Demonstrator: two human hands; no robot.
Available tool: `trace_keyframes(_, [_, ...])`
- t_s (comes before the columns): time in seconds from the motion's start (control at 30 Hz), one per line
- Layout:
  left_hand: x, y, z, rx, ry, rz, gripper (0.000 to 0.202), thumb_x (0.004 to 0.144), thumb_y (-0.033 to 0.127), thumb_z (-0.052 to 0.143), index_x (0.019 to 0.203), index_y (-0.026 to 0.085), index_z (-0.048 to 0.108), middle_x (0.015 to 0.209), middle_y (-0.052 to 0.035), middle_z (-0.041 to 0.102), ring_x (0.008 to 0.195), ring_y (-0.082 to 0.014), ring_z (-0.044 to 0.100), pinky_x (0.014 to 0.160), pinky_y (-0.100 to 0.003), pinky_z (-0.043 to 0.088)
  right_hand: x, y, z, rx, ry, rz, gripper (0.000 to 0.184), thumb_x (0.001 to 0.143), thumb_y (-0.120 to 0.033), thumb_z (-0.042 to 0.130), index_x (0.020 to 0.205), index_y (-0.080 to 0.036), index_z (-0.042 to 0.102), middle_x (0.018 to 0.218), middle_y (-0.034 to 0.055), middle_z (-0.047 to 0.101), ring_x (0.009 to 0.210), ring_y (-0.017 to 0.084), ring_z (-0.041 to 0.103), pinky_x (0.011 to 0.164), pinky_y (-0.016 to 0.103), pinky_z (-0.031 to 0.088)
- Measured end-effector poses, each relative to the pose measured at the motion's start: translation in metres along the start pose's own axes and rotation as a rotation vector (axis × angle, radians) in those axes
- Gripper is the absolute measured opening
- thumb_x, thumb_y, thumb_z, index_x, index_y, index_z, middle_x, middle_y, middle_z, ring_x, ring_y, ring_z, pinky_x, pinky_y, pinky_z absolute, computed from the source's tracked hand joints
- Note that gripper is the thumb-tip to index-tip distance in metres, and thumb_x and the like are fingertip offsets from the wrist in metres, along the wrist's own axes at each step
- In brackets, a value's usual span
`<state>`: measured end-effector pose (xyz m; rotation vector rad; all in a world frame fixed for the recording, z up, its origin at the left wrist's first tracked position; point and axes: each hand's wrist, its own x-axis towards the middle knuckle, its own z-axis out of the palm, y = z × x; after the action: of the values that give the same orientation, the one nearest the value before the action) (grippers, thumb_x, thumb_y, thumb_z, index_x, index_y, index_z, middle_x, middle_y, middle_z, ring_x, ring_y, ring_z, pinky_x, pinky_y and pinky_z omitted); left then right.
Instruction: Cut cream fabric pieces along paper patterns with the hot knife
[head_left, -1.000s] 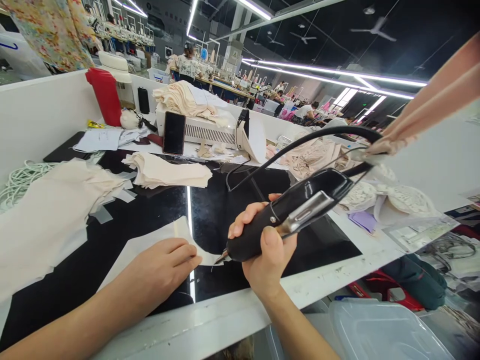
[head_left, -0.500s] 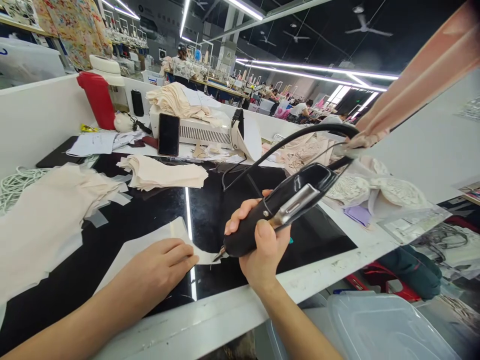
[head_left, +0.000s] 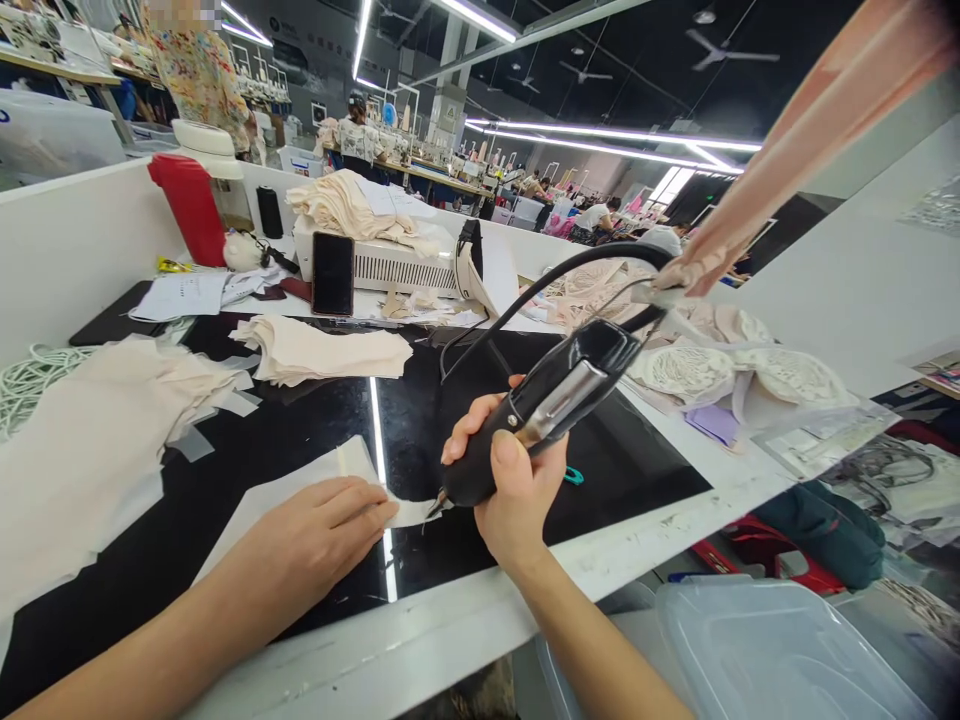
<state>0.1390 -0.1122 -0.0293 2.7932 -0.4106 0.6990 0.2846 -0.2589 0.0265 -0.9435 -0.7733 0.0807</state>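
Note:
A pale cream fabric piece [head_left: 352, 456] lies on the shiny black work surface, with a narrow strip running right. My left hand [head_left: 322, 530] presses it down, fingertips closed together on the strip. My right hand [head_left: 517, 480] is wrapped around a black corded hand tool [head_left: 555, 400] with a silver lever, the thumb just below the lever. The tool tilts down to the left, and its pointed metal tip [head_left: 436, 503] is at the strip's right end. I cannot tell whether the tip touches the fabric. A pink cloth strip [head_left: 787, 150] is tied around its cable.
Stacked cream pieces [head_left: 322, 350] lie beyond my hands, and a larger pile [head_left: 90, 430] is at left. A phone [head_left: 332, 275] leans against a white vented box [head_left: 405, 270]. Lace cups [head_left: 795, 375] lie at right. Below the white table edge [head_left: 420, 620] is a clear plastic bin [head_left: 765, 650].
My right hand and the tool have shifted slightly left, and the pink strip has swung left with the cable. My left hand stays on the fabric. The view has moved slightly.

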Motion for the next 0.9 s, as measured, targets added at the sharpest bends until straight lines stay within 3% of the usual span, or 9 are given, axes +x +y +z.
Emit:
trace_keyframes(0.17, [-0.003,-0.012,-0.012,0.013,0.072,-0.121,0.033,0.111,0.034,0.042,0.124,0.02,0.071,0.125,-0.0051,0.073,0.113,-0.0191,0.07,0.101,-0.032,0.058,0.018,0.007,-0.008,-0.047,0.042,-0.031,0.024,0.092,-0.031,0.07,0.105,-0.028,0.05,0.082,-0.007,0.063,0.058,0.01,0.06,0.057,0.026,0.054])
trace_keyframes(0.37, [-0.009,-0.017,-0.018,0.052,-0.07,-0.121,0.035,0.108,0.024,0.041,0.119,0.023,0.074,0.117,-0.0056,0.075,0.107,-0.0197,0.071,0.1,-0.034,0.059,0.041,0.017,-0.013,-0.055,0.101,-0.035,0.026,0.089,-0.034,0.073,0.096,-0.026,0.049,0.082,-0.007,0.064,0.055,0.009,0.059,0.054,0.024,0.053])
trace_keyframes(0.5, [-0.006,-0.004,-0.022,-0.057,-0.129,-0.22,0.034,0.109,0.031,0.04,0.111,0.024,0.073,0.108,-0.0041,0.073,0.086,-0.0164,0.073,0.075,-0.025,0.061,0.043,0.018,-0.009,-0.027,0.104,-0.029,0.027,0.088,-0.035,0.074,0.098,-0.025,0.051,0.079,-0.0074,0.063,0.055,0.009,0.059,0.055,0.024,0.053])
trace_keyframes(0.63, [0.004,-0.007,-0.027,-0.162,-0.227,-0.319,0.033,0.109,0.03,0.037,0.11,0.026,0.071,0.096,0.0009,0.071,0.059,-0.0089,0.066,0.055,-0.018,0.053,0.039,0.017,-0.003,0.011,0.06,0.012,0.029,0.087,-0.036,0.076,0.098,-0.024,0.052,0.078,-0.0071,0.062,0.057,0.009,0.06,0.056,0.023,0.054])
trace_keyframes(0.7, [0.013,-0.016,-0.028,-0.136,-0.191,-0.292,0.028,0.108,0.033,0.043,0.117,0.026,0.068,0.105,-0.0007,0.072,0.074,-0.0123,0.072,0.066,-0.02,0.058,0.037,0.017,0.001,0.031,0.034,0.021,0.029,0.086,-0.036,0.076,0.099,-0.024,0.052,0.078,-0.0074,0.06,0.056,0.008,0.058,0.056,0.023,0.053])
trace_keyframes(0.8, [0.027,-0.031,-0.025,-0.123,-0.156,-0.224,0.029,0.105,0.038,0.054,0.131,0.027,0.059,0.123,-0.0046,0.07,0.111,-0.0212,0.072,0.096,-0.034,0.06,0.038,0.018,0.007,0.058,0.033,0.025,0.03,0.085,-0.034,0.076,0.1,-0.025,0.052,0.075,-0.0086,0.058,0.055,0.008,0.056,0.055,0.022,0.052])
trace_keyframes(0.9, [0.04,-0.043,-0.018,-0.167,-0.176,-0.184,0.041,0.103,0.035,0.06,0.142,0.026,0.049,0.136,-0.009,0.066,0.125,-0.0246,0.067,0.106,-0.043,0.056,0.04,0.019,0.012,0.057,0.055,0.038,0.029,0.083,-0.033,0.076,0.097,-0.024,0.052,0.072,-0.0092,0.057,0.054,0.008,0.054,0.055,0.022,0.052])
